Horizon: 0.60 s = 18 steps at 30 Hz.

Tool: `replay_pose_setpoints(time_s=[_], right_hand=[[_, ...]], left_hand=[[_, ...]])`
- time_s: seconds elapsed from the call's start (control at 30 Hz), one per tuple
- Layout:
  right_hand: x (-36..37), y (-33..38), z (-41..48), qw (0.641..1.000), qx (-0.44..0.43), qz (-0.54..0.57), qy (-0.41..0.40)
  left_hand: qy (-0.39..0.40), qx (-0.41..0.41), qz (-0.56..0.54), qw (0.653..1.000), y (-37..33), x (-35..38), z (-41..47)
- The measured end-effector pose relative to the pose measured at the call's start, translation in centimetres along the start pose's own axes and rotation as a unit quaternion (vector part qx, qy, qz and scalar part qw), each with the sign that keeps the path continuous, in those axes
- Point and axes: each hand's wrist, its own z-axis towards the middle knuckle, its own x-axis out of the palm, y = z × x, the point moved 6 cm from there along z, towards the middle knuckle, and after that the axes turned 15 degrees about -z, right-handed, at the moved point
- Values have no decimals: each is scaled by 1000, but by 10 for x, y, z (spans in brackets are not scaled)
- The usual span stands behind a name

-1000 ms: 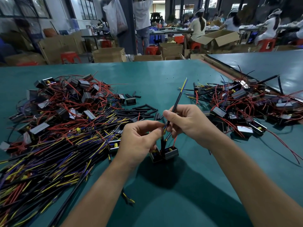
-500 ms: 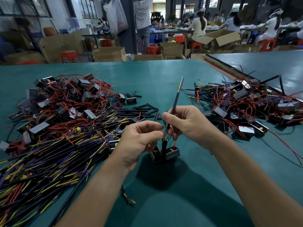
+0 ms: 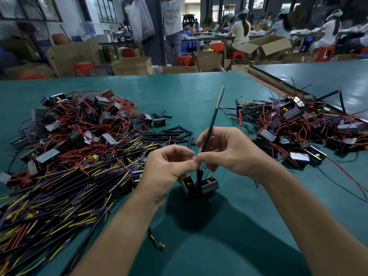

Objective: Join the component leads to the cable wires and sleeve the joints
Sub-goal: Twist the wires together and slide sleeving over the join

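Two small black box components (image 3: 200, 186) with red leads hang just above the green table (image 3: 229, 226), below my fingers. My right hand (image 3: 229, 150) grips a black cable (image 3: 211, 128) that stands up and away from me, its yellow and blue wires fanned at the top. My left hand (image 3: 167, 168) pinches the leads at the cable's lower end, fingertip to fingertip with the right. The joint itself is hidden between the fingers.
On the left lies a big heap of black cables (image 3: 59, 196) and components with red leads (image 3: 83, 120). Short black sleeve pieces (image 3: 171, 134) lie behind my hands. A second heap of components (image 3: 298, 126) covers the right. People work at tables beyond.
The cable's top has swung a little to the left and stands more upright. Both hands stay pinched together over the components.
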Motion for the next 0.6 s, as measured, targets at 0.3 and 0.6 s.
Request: replay_pose_setpoints(time_s=[0.3,0.6], right_hand=[[-4,5,-2,999,-7,-29,-20],[-7,4,-3,998,8,-64,-20]], left_hand=[[12,-38,15,999,1,1,-2],[-5,-3,49,999,3,2,0]])
